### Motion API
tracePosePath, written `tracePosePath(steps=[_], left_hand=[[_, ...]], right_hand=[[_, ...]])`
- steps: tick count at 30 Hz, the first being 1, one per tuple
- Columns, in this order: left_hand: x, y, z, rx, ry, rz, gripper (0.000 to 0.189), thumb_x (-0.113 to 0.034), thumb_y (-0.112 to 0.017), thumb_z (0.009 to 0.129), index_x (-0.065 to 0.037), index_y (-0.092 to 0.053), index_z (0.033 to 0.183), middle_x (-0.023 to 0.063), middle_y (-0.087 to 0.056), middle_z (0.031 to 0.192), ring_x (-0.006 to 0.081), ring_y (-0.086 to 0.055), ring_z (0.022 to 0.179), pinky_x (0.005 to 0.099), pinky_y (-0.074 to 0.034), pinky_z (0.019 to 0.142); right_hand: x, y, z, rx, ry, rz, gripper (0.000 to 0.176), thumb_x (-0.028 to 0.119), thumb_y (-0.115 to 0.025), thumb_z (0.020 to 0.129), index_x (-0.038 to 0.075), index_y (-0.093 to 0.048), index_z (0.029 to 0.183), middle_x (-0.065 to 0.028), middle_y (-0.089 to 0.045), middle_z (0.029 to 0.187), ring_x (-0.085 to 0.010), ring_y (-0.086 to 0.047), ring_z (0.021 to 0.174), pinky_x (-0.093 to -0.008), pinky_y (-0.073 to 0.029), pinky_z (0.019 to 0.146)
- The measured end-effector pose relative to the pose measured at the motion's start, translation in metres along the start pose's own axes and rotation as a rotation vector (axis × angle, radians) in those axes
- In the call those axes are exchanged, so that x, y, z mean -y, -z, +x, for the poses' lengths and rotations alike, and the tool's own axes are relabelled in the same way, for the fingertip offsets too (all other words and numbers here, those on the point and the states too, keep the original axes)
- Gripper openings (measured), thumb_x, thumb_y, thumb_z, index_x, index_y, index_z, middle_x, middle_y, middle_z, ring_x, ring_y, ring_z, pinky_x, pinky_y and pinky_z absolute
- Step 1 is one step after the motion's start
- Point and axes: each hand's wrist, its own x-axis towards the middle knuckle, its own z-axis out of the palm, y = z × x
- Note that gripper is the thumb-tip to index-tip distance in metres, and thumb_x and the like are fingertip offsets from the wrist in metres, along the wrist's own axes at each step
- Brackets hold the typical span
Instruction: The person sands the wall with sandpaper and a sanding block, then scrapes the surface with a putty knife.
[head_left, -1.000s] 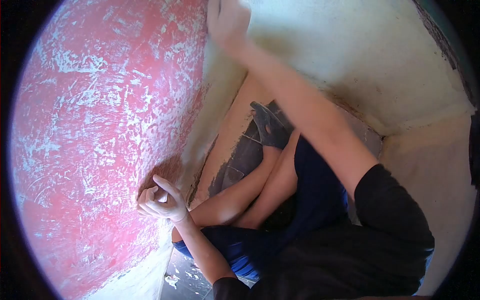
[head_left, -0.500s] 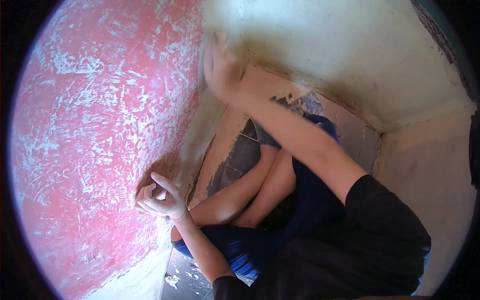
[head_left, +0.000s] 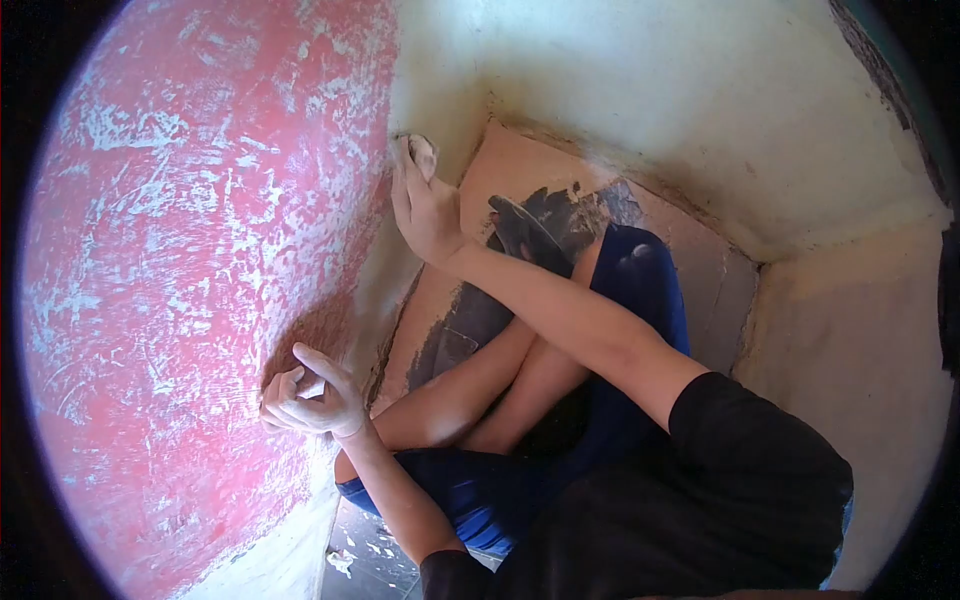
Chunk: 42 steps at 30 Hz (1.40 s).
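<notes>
One small pale piece (head_left: 423,157) shows in the right hand (head_left: 428,208), up by the right edge of the pink wall (head_left: 190,300); we see this hand closed around it, the straighter fingers pointing up the wall and the wrist bent back from the forearm; beside the hand runs a pale strip (head_left: 435,80), between the pink paint and the room's corner; lower down, by the pink wall's lower right edge, we find the left hand (head_left: 318,398), whitened with dust, its fingers curled and its thumb raised over them; the gap there is too small for us to tell whether it grips anything; a dark shadow (head_left: 320,330) falls on the paint just above it; all across the pink wall we see whitish scuffs and streaks; below the right forearm we see crossed bare legs (head_left: 480,375), with blue shorts (head_left: 640,280) and a black shirt (head_left: 660,500) nearer us; around the legs lies the floor (head_left: 505,165), tan along its far edges, with dark tiles (head_left: 470,310) toward its middle; white flakes (head_left: 341,562) lie near the pink wall's bottom corner; beyond the floor's far edge rises a pale wall (head_left: 680,110).
</notes>
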Motion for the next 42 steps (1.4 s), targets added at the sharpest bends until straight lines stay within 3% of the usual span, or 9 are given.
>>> tracePosePath(steps=[8,10,12,19,27,28,32,37,42], left_hand=[[0.008,-0.004,0.000,-0.032,-0.022,-0.020,0.030,-0.010,-0.082,0.088,-0.012,-0.052,0.085,-0.0010,-0.051,0.077,0.0186,-0.051,0.070,0.0368,-0.036,0.071],[0.005,-0.003,0.002,-0.007,0.023,-0.004,0.028,-0.012,-0.082,0.089,-0.012,-0.054,0.085,-0.0004,-0.053,0.079,0.0186,-0.053,0.075,0.0368,-0.037,0.074],[0.009,-0.005,0.001,-0.017,0.023,0.001,0.028,-0.012,-0.082,0.089,-0.012,-0.054,0.085,-0.0003,-0.053,0.080,0.0188,-0.053,0.075,0.0371,-0.037,0.074],[0.005,-0.003,0.001,-0.007,0.012,0.026,0.028,-0.013,-0.082,0.089,-0.011,-0.055,0.085,0.0002,-0.053,0.080,0.0195,-0.054,0.076,0.0377,-0.038,0.075],[0.004,-0.003,0.003,-0.009,0.023,-0.005,0.027,-0.011,-0.082,0.089,-0.010,-0.055,0.086,0.0009,-0.053,0.080,0.0193,-0.053,0.074,0.0375,-0.039,0.073],[0.004,-0.004,0.004,-0.013,0.034,-0.015,0.027,-0.011,-0.082,0.089,-0.010,-0.055,0.086,0.0010,-0.054,0.080,0.0193,-0.053,0.074,0.0375,-0.039,0.073],[0.005,-0.005,0.005,-0.026,0.043,-0.009,0.027,-0.011,-0.082,0.089,-0.010,-0.055,0.086,0.0008,-0.053,0.080,0.0196,-0.054,0.075,0.0381,-0.039,0.073],[0.003,-0.002,0.004,-0.014,0.033,-0.014,0.027,-0.012,-0.081,0.090,-0.010,-0.054,0.086,0.0015,-0.054,0.080,0.0209,-0.054,0.077,0.0392,-0.039,0.076],[0.009,0.002,0.003,0.004,0.035,-0.030,0.027,-0.011,-0.081,0.089,-0.010,-0.054,0.087,0.0020,-0.055,0.081,0.0211,-0.055,0.078,0.0388,-0.038,0.075]], right_hand=[[-0.062,-0.019,0.239,-0.009,0.104,-0.100,0.040,0.010,-0.054,0.099,0.002,-0.059,0.138,-0.0228,-0.068,0.098,-0.0398,-0.063,0.063,-0.0486,-0.047,0.051],[-0.057,-0.019,0.256,-0.157,0.041,-0.033,0.043,0.022,-0.043,0.108,0.000,-0.057,0.142,-0.0285,-0.069,0.098,-0.0469,-0.066,0.083,-0.0529,-0.054,0.075],[-0.054,-0.020,0.203,-0.110,0.124,-0.005,0.043,0.010,-0.055,0.099,0.003,-0.056,0.141,-0.0259,-0.068,0.110,-0.0406,-0.066,0.070,-0.0470,-0.050,0.054],[0.002,0.005,0.013,0.077,-0.001,0.068,0.051,0.011,-0.056,0.099,-0.002,-0.050,0.147,-0.0327,-0.058,0.134,-0.0405,-0.069,0.076,-0.0424,-0.056,0.061],[-0.053,-0.017,0.245,-0.098,0.060,-0.005,0.040,0.015,-0.050,0.102,0.001,-0.058,0.139,-0.0301,-0.065,0.111,-0.0442,-0.065,0.074,-0.0491,-0.053,0.064],[-0.045,-0.015,0.248,-0.235,0.057,0.092,0.042,0.021,-0.044,0.108,0.001,-0.059,0.141,-0.0284,-0.069,0.094,-0.0473,-0.066,0.080,-0.0538,-0.053,0.072],[-0.018,-0.024,0.115,-0.295,0.108,-0.128,0.044,0.005,-0.057,0.097,0.000,-0.057,0.141,-0.0319,-0.061,0.132,-0.0433,-0.070,0.083,-0.0437,-0.057,0.064],[0.012,0.014,-0.010,0.185,-0.132,0.133,0.050,0.006,-0.058,0.097,-0.002,-0.053,0.146,-0.0322,-0.059,0.137,-0.0435,-0.071,0.096,-0.0429,-0.059,0.072],[-0.032,-0.007,0.161,-0.051,0.049,0.021,0.042,0.013,-0.055,0.100,-0.003,-0.058,0.138,-0.0359,-0.063,0.124,-0.0421,-0.066,0.073,-0.0476,-0.053,0.060]])
